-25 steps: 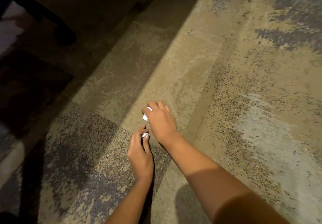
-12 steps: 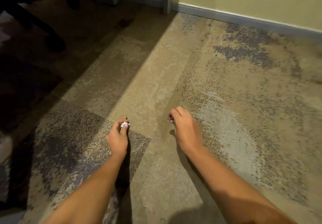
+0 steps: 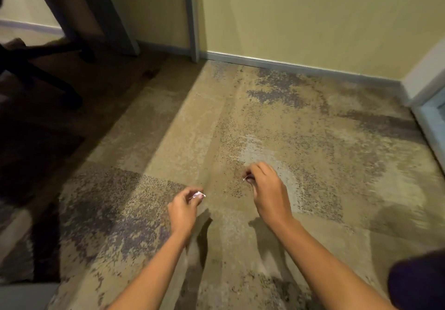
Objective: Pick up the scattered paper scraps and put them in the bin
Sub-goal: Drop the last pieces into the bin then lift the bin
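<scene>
Spread wider than before: left hand (image 3: 183, 209) pinching white scrap (image 3: 199, 195), right hand (image 3: 267, 189) pinching smaller scrap (image 3: 245, 178); hold firm until bin

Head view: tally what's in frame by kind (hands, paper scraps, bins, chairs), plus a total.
Hands: 2, left hand and right hand
Paper scraps: 2, a white scrap pinched by the left hand and a barely visible sliver at the right hand's fingertips
Bins: 0 in view
Chairs: 1, only the dark chair base shows
Total: 5
</scene>
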